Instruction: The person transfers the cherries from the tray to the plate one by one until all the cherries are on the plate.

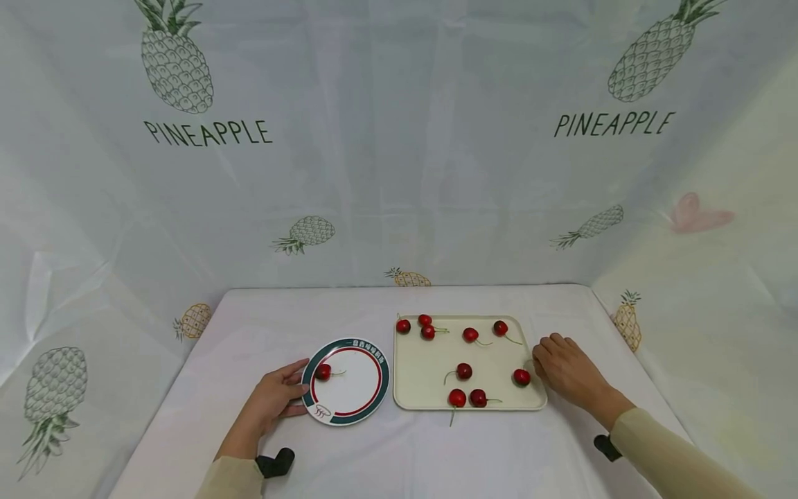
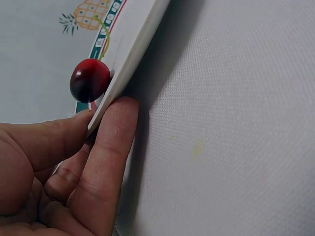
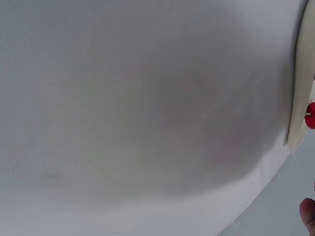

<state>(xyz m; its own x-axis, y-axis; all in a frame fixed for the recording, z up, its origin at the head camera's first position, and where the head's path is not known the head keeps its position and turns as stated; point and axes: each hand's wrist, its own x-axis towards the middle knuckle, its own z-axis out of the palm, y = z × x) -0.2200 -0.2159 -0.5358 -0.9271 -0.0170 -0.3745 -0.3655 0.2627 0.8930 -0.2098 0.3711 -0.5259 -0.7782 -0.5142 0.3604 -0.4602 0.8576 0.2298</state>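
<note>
My left hand [image 1: 274,396] pinches the left rim of a round white plate [image 1: 350,384] with a green and red border. In the left wrist view the thumb is on the upper side and a finger [image 2: 110,142] lies beneath the plate's edge [image 2: 133,64], which is raised off the cloth. One red cherry [image 1: 323,372] with a green stem sits on the plate near the thumb. My right hand [image 1: 570,371] is at the right edge of a cream tray [image 1: 430,384], beside a cherry [image 1: 521,377]. Its fingers are bent, and whatever may be between the fingertips is hidden.
Several more cherries lie spread over the tray, among them one at the front edge [image 1: 457,398] with its stem hanging over the rim. The plate stands close to the tray's left side. A white cloth [image 1: 436,457] covers the table, and a pineapple-print curtain [image 1: 399,159] hangs behind.
</note>
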